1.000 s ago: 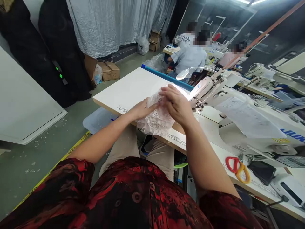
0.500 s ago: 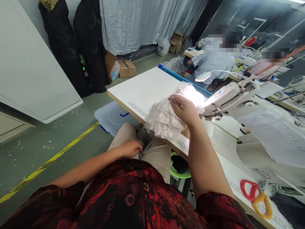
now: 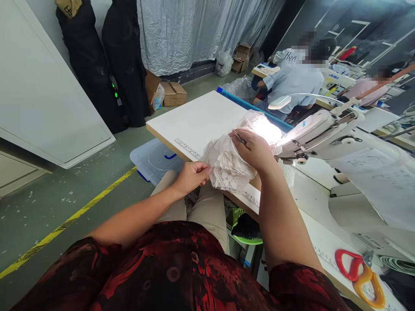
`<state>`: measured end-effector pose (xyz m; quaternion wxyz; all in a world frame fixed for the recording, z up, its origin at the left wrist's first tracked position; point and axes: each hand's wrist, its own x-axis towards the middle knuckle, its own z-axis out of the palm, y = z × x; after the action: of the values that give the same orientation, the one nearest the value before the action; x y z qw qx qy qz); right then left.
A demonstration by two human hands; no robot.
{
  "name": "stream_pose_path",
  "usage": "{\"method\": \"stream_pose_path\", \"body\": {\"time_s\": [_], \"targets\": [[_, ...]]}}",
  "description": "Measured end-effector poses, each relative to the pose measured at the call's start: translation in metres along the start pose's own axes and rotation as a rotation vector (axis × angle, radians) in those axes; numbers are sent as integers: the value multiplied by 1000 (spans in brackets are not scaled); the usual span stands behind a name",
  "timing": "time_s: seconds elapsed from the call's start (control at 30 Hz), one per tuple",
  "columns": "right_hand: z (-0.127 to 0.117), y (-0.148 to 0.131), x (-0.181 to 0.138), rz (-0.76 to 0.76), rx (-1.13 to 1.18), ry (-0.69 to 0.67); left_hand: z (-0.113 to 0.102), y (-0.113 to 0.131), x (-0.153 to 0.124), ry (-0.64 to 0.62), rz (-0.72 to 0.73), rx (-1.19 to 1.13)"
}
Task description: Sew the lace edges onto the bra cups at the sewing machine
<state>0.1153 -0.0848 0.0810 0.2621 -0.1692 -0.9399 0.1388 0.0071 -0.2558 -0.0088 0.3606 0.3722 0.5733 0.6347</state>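
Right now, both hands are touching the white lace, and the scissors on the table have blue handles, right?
Not quite. The scissors have one red handle and one orange handle, not blue; the head view shows them at the lower right. The rest is right: the left hand and the right hand both touch the white lace.

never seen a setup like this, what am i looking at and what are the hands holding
This is one picture from a camera worn on a person's head, looking down at their own hands. They sit at a white table beside a sewing machine with a lamp. The right hand presses on bunched white lace at the table's edge, a thin metal tool between its fingers. The left hand pinches the lace's lower edge. Scissors lie to the right; a clear plastic box sits on the floor. Other people work farther back.
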Motion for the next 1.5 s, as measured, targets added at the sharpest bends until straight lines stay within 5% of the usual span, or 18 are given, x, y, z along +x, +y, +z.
{"method": "stream_pose_path", "body": {"time_s": [0.17,0.43,0.7,0.93,1.27,1.5], "targets": [[0,2,0,-7,-8,8,-12,0,-21,-3,-9,-31],[-3,-1,-1,-61,-10,3,3,8,-1,24,-146,-223],[-7,-3,-6,-119,-31,66,3,6,-16,46,-27,-197],[-11,-5,-9,-138,-23,81,7,7,-8,31,-191,-345],[-8,-2,-8,-161,-48,80,7,10,-20,117,-69,-271],[-12,-5,-9,-137,-25,74,4,8,-24,50,63,-114]]}}
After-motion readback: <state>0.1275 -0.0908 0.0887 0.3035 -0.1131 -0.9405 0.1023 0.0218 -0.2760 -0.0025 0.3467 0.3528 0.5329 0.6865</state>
